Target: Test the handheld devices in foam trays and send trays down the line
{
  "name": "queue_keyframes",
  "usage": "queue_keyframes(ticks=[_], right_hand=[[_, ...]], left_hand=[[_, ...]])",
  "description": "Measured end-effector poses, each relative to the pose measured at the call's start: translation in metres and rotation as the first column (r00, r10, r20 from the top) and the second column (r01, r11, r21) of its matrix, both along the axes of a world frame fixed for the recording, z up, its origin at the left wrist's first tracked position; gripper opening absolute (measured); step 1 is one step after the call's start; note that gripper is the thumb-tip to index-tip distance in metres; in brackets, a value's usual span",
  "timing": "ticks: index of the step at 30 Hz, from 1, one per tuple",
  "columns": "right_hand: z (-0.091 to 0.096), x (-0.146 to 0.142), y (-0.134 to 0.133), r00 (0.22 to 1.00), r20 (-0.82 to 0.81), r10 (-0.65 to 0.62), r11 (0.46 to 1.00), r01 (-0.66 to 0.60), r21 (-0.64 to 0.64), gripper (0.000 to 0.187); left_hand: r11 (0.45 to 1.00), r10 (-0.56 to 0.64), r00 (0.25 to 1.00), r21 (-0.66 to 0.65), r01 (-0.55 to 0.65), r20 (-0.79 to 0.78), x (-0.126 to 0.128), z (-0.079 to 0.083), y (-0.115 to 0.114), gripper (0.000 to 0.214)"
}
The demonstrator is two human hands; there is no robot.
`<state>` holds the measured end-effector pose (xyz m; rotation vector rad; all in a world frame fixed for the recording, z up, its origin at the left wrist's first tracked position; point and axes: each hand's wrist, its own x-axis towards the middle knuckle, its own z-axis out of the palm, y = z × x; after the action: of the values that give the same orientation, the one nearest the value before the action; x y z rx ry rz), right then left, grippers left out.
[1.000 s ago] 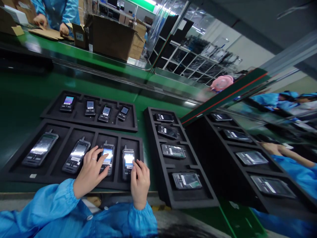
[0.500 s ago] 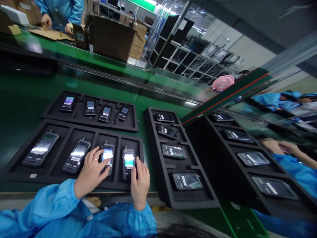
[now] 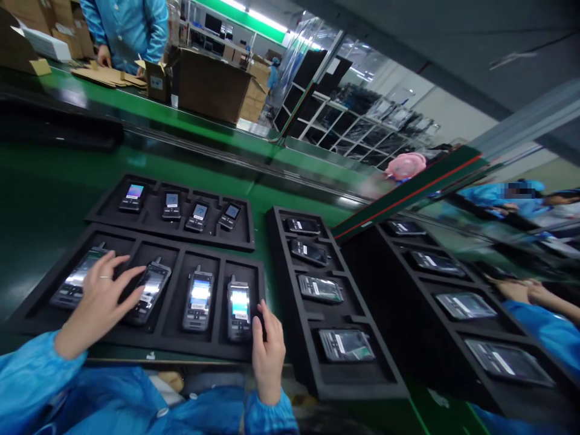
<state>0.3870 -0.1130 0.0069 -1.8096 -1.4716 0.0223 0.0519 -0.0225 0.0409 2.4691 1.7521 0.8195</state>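
Observation:
My left hand (image 3: 102, 296) hovers with fingers spread over the two left phones in the near black foam tray (image 3: 174, 341). Its fingers partly cover the leftmost handheld phone (image 3: 75, 281) and the edge of the second phone (image 3: 151, 290); whether they touch is unclear. By the tray's right edge is my right hand (image 3: 269, 350), fingers extended and holding nothing. Just left of it lies the rightmost phone (image 3: 239, 308), its screen lit bright. The third phone (image 3: 198, 299) also has a lit screen. Each phone has a stubby antenna and sits in its own compartment.
Behind lies another foam tray (image 3: 170, 232) with several lit phones. A tray of phones (image 3: 312, 314) stands to the right, beside a dark glossy panel that seems to mirror it. Across the green bench, a person in blue (image 3: 127, 30) stands near a cardboard box (image 3: 211, 84).
My left hand has moved left, from the third phone to above the two left phones. My right hand stays beside the rightmost phone. The camera view has shifted slightly.

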Motion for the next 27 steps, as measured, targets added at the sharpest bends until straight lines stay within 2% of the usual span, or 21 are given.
queue_keyframes(ticks=[4,7,9,13,15,18,24,27], right_hand=[[0.013,-0.019,0.005,0.980,0.158,0.120,0.992,-0.126,0.026,0.035],[0.021,-0.050,0.013,0.937,0.249,0.245,0.969,-0.246,-0.027,0.033],[0.023,-0.067,0.019,0.925,0.266,0.269,0.963,-0.264,-0.056,0.032],[0.020,-0.081,0.029,0.930,0.272,0.247,0.969,-0.241,-0.056,0.033],[0.018,-0.081,0.032,0.927,0.280,0.250,0.968,-0.241,-0.065,0.033],[0.015,-0.079,0.031,0.919,0.297,0.258,0.966,-0.246,-0.078,0.031],[0.015,-0.081,0.028,0.946,0.234,0.225,0.974,-0.210,-0.088,0.036],[0.013,-0.077,0.027,0.960,0.168,0.222,0.973,-0.207,-0.105,0.035]], left_hand=[[0.993,0.121,0.991,0.023,-0.120,-0.051,-0.041,0.005,0.007,0.032],[0.955,0.295,0.955,0.005,-0.295,-0.040,-0.070,-0.001,0.014,0.037],[0.916,0.395,0.918,-0.070,-0.396,-0.021,-0.093,-0.010,0.020,0.046],[0.873,0.425,0.905,-0.266,-0.408,0.006,-0.129,-0.027,0.029,0.067],[0.850,0.441,0.897,-0.333,-0.407,0.030,-0.134,-0.030,0.030,0.075],[0.830,0.449,0.890,-0.405,-0.384,0.077,-0.128,-0.029,0.032,0.079],[0.791,0.513,0.846,-0.462,-0.401,0.143,-0.112,-0.017,0.033,0.079],[0.773,0.538,0.829,-0.481,-0.414,0.152,-0.116,-0.018,0.034,0.083]])
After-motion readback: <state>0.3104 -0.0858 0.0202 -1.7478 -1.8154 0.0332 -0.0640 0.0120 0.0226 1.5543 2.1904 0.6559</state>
